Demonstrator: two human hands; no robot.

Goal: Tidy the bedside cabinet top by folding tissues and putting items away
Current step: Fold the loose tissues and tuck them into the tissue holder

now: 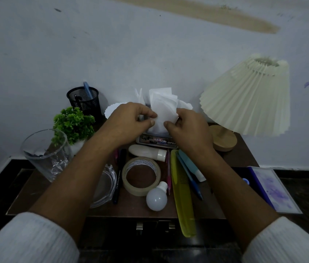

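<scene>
Fingers [148,113] pinching tissue [164,105], box [157,140] mostly hidden

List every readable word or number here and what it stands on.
"OPE", rest hidden by the right hand: front of the printed tissue box.
"OCTANE": barrel of the black pen.
Perhaps "42": red-edged label on that box.
Print on the clear tape roll: too blurred.

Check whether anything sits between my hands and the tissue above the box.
Nothing visible does. The left hand and right hand both pinch the tissue directly, above the tissue box. The tape roll and light bulb lie nearer you, clear of the grip.
</scene>
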